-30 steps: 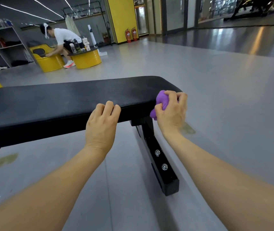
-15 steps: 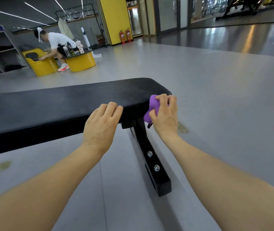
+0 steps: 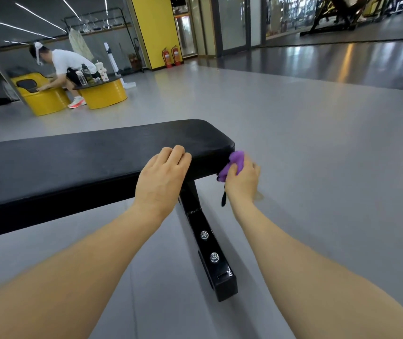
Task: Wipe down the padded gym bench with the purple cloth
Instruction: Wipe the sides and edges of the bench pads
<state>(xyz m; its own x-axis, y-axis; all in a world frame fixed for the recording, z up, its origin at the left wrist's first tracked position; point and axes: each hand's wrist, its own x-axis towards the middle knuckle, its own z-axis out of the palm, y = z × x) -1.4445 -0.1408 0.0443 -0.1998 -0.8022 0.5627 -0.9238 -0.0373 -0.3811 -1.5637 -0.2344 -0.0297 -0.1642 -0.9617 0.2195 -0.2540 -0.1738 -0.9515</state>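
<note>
A black padded gym bench (image 3: 78, 157) runs from the left edge to the middle of the view. Its right end stands on a black metal leg (image 3: 207, 245) with two bolts. My left hand (image 3: 161, 182) rests on the near edge of the pad, fingers curled over the top. My right hand (image 3: 242, 182) grips a bunched purple cloth (image 3: 234, 162) and presses it against the near right corner of the pad, low on its side. A dark tag hangs from the cloth.
Grey floor surrounds the bench. At the back left, a person in a white shirt bends over two yellow drum tables (image 3: 102, 94) with bottles on top. A yellow pillar (image 3: 156, 30) and two red fire extinguishers (image 3: 171, 56) stand behind.
My right hand slid the cloth lower along the pad's right corner. The left hand kept its place on the near edge. The view shifted slightly.
</note>
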